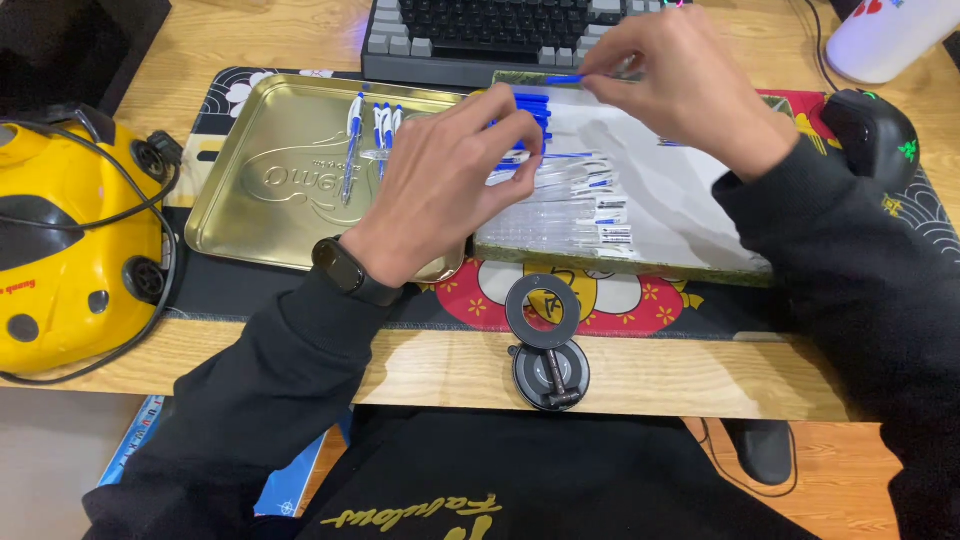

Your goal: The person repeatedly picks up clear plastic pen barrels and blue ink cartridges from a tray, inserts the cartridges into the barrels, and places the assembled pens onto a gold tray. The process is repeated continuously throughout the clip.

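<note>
Gold and shiny, the metal tray point(270, 200) sits left of a flat white board point(680, 190), edges touching. Three blue pens point(375, 135) lie in the tray. The left hand point(440, 185) pinches clear pen tubes point(570, 205) stacked on the board. The right hand point(680, 85) pinches one blue pen point(562, 79) near the keyboard point(480, 35).

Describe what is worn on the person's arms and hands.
Both arms are covered by long black sleeves reaching the wrists. The left hand is bare, with a black band-style watch strapped on its wrist. The right hand is bare too; no ring or glove shows. The right sleeve looks plain and unmarked.
</note>
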